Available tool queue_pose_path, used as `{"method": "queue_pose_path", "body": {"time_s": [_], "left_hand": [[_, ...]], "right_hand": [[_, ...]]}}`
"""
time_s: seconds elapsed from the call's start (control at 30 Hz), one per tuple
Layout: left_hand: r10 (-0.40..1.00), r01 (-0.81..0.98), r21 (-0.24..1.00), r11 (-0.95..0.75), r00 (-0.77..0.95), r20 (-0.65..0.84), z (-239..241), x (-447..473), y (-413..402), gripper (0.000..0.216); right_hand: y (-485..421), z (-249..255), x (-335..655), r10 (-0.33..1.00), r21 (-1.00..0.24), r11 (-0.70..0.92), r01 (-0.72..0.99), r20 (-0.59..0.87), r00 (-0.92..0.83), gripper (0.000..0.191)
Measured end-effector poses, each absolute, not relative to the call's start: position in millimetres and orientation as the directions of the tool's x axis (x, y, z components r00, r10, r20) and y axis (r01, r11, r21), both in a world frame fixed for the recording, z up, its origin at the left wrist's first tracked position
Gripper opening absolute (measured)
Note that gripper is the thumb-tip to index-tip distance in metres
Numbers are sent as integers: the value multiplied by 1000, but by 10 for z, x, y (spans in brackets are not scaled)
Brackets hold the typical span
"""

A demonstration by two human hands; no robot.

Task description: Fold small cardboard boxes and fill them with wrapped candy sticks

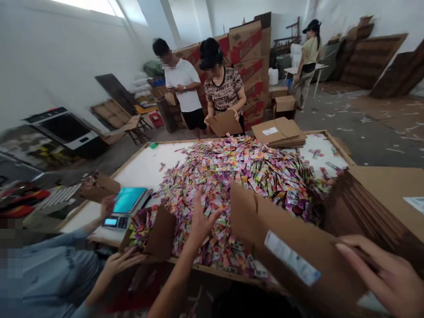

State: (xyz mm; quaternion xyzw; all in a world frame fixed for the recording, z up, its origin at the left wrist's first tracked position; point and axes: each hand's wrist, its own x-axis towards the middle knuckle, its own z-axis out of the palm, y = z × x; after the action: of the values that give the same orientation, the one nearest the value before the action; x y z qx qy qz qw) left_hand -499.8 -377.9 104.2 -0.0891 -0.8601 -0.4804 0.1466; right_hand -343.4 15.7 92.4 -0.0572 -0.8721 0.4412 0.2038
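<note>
My left hand [200, 219] reaches forward with fingers spread over the near edge of a big pile of colourful sachets [238, 176] on the white table [142, 170]. It holds nothing. My right hand [380, 271] rests with fingers on a flattened brown cardboard box [291, 251] with a white label, tilted up at the table's near right. Behind it lies a stack of flat cartons [374, 203].
A person at the left in a blue sleeve [49, 269] holds an open box of sachets [149, 232] beside a digital scale [127, 205]. Across the table a person folds a carton [225, 123]; another stands beside. More flat cartons [280, 131] lie at the far edge.
</note>
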Motion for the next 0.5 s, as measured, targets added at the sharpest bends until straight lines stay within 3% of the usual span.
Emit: {"method": "queue_pose_path", "body": {"time_s": [0.07,0.1,0.17,0.27,0.33,0.37,0.43,0.5], "left_hand": [[64,118,916,382,-993,101,911,-5067,-3818,79],[80,21,955,296,-997,-3,837,-5051,-3828,71],[88,-140,983,120,-985,-151,749,-4911,-3820,55],[261,-193,981,8,-947,-188,856,-4561,-3719,42],[450,-155,987,52,-878,-162,989,-4386,-3625,40],[474,-131,987,94,-866,-160,1028,-4347,-3591,40],[284,-145,975,170,-940,-190,1000,-4366,-3579,42],[-132,-213,953,214,-973,-188,845,-4459,-3649,46]], "right_hand": [[43,886,-3573,184,-863,498,-83,198,-963,34],[9,820,-3639,201,-899,436,-37,138,-970,36],[-25,610,-3764,371,-944,303,131,-10,-928,42],[-84,228,-3938,659,-953,-53,298,-257,-707,57],[-176,38,-4015,724,-936,-243,253,-349,-596,62],[-235,-22,-4032,733,-933,-292,212,-361,-577,63],[-348,-78,-4018,719,-932,-314,179,-357,-596,62],[-424,-79,-3959,646,-931,-287,224,-361,-672,60]]}}
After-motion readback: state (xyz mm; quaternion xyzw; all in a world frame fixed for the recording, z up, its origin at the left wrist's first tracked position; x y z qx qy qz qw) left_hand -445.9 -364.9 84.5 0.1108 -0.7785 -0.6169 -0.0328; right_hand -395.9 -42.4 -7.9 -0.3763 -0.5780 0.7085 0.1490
